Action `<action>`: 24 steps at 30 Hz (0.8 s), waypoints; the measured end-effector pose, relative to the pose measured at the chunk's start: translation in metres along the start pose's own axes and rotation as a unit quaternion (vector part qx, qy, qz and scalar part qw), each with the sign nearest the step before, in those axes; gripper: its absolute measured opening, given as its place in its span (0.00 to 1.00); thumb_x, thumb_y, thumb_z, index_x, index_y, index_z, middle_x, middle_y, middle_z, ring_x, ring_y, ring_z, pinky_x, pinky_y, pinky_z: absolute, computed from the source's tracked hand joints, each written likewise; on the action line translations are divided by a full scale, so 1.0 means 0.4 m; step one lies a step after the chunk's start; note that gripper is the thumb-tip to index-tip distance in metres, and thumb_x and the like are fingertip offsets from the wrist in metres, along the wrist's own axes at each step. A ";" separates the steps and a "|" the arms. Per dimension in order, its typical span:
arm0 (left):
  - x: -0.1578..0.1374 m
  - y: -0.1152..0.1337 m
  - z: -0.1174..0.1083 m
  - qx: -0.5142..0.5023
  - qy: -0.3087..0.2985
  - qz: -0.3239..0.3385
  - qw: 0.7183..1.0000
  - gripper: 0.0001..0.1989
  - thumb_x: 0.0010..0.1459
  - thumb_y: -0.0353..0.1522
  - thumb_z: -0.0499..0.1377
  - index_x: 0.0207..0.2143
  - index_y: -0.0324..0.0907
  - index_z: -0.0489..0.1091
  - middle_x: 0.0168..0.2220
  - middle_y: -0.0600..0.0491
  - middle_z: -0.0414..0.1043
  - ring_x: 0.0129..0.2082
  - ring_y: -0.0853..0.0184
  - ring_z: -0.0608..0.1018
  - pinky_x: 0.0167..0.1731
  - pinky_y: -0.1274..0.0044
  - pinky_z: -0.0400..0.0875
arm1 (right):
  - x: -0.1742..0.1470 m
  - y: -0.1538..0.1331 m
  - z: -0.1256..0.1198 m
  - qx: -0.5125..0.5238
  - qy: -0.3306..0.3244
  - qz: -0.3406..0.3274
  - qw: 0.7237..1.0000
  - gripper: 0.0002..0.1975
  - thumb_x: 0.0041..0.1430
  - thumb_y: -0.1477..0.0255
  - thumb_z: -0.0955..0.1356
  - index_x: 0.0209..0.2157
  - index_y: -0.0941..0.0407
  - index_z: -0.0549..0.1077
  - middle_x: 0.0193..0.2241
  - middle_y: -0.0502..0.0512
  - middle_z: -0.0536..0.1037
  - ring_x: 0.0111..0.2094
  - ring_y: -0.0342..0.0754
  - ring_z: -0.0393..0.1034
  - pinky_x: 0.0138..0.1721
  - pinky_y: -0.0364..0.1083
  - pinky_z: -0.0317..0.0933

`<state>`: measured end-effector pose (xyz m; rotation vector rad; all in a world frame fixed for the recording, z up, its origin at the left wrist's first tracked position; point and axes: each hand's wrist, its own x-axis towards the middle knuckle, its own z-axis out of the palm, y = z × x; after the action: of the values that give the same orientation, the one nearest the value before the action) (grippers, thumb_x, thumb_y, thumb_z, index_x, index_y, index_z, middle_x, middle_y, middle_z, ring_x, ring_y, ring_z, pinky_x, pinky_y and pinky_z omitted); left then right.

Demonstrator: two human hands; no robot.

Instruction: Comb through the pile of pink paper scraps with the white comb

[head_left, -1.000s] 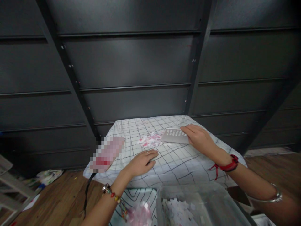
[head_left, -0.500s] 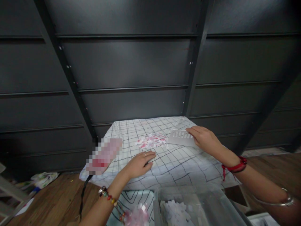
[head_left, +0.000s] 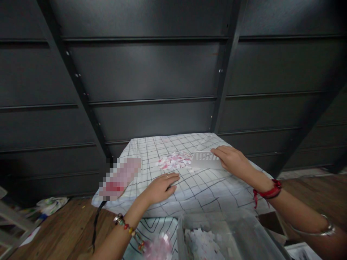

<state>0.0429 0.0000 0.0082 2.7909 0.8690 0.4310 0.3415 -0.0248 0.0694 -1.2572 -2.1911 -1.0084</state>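
A heap of small white and pink paper scraps point(head_left: 175, 160) lies on the white checked cloth point(head_left: 151, 146). Pinched in my right hand point(head_left: 233, 160) is a flat, pale plate with a row of slots point(head_left: 204, 161), tilted up on the cloth. Its left edge is at the right side of the scraps, partly behind my fingers at the other end. My left hand point(head_left: 159, 187) rests palm down on the cloth in front of the heap, fingers stretched out and holding nothing.
In front stands a clear plastic bin point(head_left: 244, 231) with white paper pieces inside. Beside it, a patterned tray point(head_left: 155, 225) bears a pink, shiny bundle point(head_left: 159, 247). A blurred-out pinkish object point(head_left: 121, 178) lies at the cloth's left. Dark panels point(head_left: 151, 72) rise behind.
My right hand has shifted slightly left with the slotted plate, whose edge is now closer against the scraps. My left hand has stayed in place.
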 end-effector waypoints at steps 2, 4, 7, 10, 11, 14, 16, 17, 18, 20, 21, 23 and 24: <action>0.000 0.001 -0.001 -0.002 0.000 0.001 1.000 0.20 0.59 0.31 0.48 0.54 0.42 0.60 0.56 0.51 0.61 0.56 0.66 0.63 0.55 0.72 0.56 | 0.001 -0.003 0.003 0.003 -0.003 -0.001 1.000 0.18 0.47 0.86 0.59 0.37 0.62 0.73 0.32 0.59 0.76 0.33 0.49 0.69 0.37 0.46 0.63; -0.001 0.001 -0.001 -0.005 0.003 0.002 1.000 0.19 0.59 0.32 0.48 0.54 0.43 0.60 0.56 0.52 0.61 0.56 0.66 0.63 0.55 0.72 0.57 | 0.002 -0.005 0.005 0.004 -0.008 -0.002 1.000 0.18 0.47 0.86 0.59 0.38 0.62 0.72 0.32 0.59 0.76 0.33 0.49 0.69 0.37 0.46 0.63; -0.002 0.001 0.001 -0.006 0.004 0.002 1.000 0.19 0.59 0.31 0.48 0.54 0.44 0.60 0.55 0.52 0.62 0.56 0.65 0.63 0.55 0.71 0.57 | 0.005 -0.007 0.009 0.001 -0.016 -0.004 1.000 0.18 0.47 0.86 0.59 0.38 0.62 0.72 0.32 0.59 0.76 0.34 0.48 0.69 0.38 0.46 0.62; -0.002 -0.001 0.003 -0.006 0.007 0.004 1.000 0.19 0.59 0.31 0.48 0.53 0.44 0.60 0.55 0.52 0.62 0.56 0.65 0.63 0.55 0.71 0.56 | 0.009 -0.009 0.013 -0.001 -0.015 -0.005 1.000 0.18 0.47 0.86 0.59 0.38 0.62 0.72 0.32 0.60 0.76 0.34 0.48 0.69 0.38 0.46 0.62; -0.003 -0.001 0.003 -0.007 0.008 0.004 1.000 0.19 0.59 0.31 0.48 0.53 0.44 0.60 0.55 0.52 0.62 0.56 0.66 0.63 0.55 0.71 0.56 | 0.009 -0.009 0.014 0.002 -0.014 -0.006 1.000 0.18 0.47 0.86 0.58 0.38 0.62 0.72 0.32 0.60 0.76 0.34 0.49 0.69 0.38 0.47 0.62; -0.003 -0.003 0.004 -0.005 0.008 0.003 1.000 0.19 0.59 0.32 0.48 0.53 0.44 0.60 0.56 0.52 0.62 0.56 0.66 0.63 0.56 0.71 0.56 | 0.006 -0.007 0.011 0.020 -0.013 -0.008 1.000 0.18 0.46 0.86 0.58 0.37 0.62 0.72 0.31 0.60 0.76 0.33 0.49 0.69 0.37 0.47 0.63; -0.004 -0.003 0.004 -0.003 0.007 0.002 1.000 0.19 0.59 0.32 0.48 0.53 0.43 0.60 0.56 0.52 0.61 0.56 0.66 0.62 0.56 0.72 0.56 | 0.002 -0.003 0.005 0.036 -0.012 -0.009 0.999 0.18 0.46 0.86 0.58 0.37 0.62 0.72 0.31 0.59 0.76 0.33 0.48 0.69 0.37 0.46 0.63; -0.004 -0.003 0.004 -0.002 0.007 0.003 1.000 0.19 0.59 0.32 0.47 0.53 0.43 0.60 0.56 0.52 0.61 0.56 0.66 0.63 0.56 0.72 0.56 | -0.001 0.000 0.002 0.044 -0.010 -0.008 0.999 0.19 0.46 0.86 0.58 0.37 0.62 0.72 0.31 0.59 0.76 0.34 0.48 0.69 0.37 0.46 0.64; -0.003 -0.003 0.004 -0.002 0.007 0.004 1.000 0.19 0.59 0.32 0.47 0.53 0.43 0.60 0.56 0.51 0.61 0.56 0.66 0.63 0.55 0.72 0.56 | -0.004 0.002 -0.002 0.050 -0.005 -0.005 0.999 0.19 0.46 0.86 0.57 0.37 0.61 0.72 0.32 0.58 0.76 0.34 0.47 0.69 0.38 0.45 0.64; -0.003 -0.003 0.005 -0.003 0.008 0.005 1.000 0.19 0.59 0.32 0.47 0.53 0.42 0.60 0.55 0.51 0.61 0.55 0.66 0.63 0.55 0.73 0.57 | -0.007 0.005 -0.007 0.057 0.004 -0.002 0.998 0.18 0.48 0.86 0.57 0.37 0.61 0.72 0.32 0.58 0.76 0.34 0.47 0.70 0.38 0.45 0.64; -0.003 -0.003 0.006 -0.003 0.009 0.005 1.000 0.19 0.60 0.32 0.47 0.53 0.42 0.60 0.55 0.51 0.62 0.55 0.66 0.63 0.55 0.73 0.57 | -0.009 0.005 -0.009 0.058 0.005 -0.002 0.998 0.18 0.48 0.85 0.57 0.37 0.61 0.72 0.32 0.58 0.76 0.34 0.47 0.70 0.38 0.45 0.64; -0.003 -0.004 0.007 -0.003 0.011 0.004 1.000 0.19 0.59 0.32 0.47 0.53 0.42 0.60 0.55 0.51 0.62 0.55 0.66 0.63 0.55 0.72 0.57 | -0.010 0.003 -0.008 0.057 0.002 -0.008 0.998 0.18 0.48 0.85 0.58 0.37 0.62 0.72 0.31 0.58 0.76 0.34 0.47 0.70 0.38 0.46 0.64; -0.003 -0.004 0.007 -0.003 0.012 0.004 1.000 0.19 0.59 0.32 0.47 0.53 0.42 0.60 0.55 0.51 0.62 0.56 0.66 0.63 0.55 0.72 0.57 | -0.010 0.001 -0.006 0.056 -0.001 -0.011 0.998 0.18 0.48 0.85 0.58 0.38 0.62 0.72 0.31 0.59 0.76 0.34 0.48 0.69 0.37 0.46 0.64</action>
<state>0.0419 0.0004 0.0048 2.7910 0.8594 0.4681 0.3440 -0.0289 0.0685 -1.1871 -2.2353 -0.8801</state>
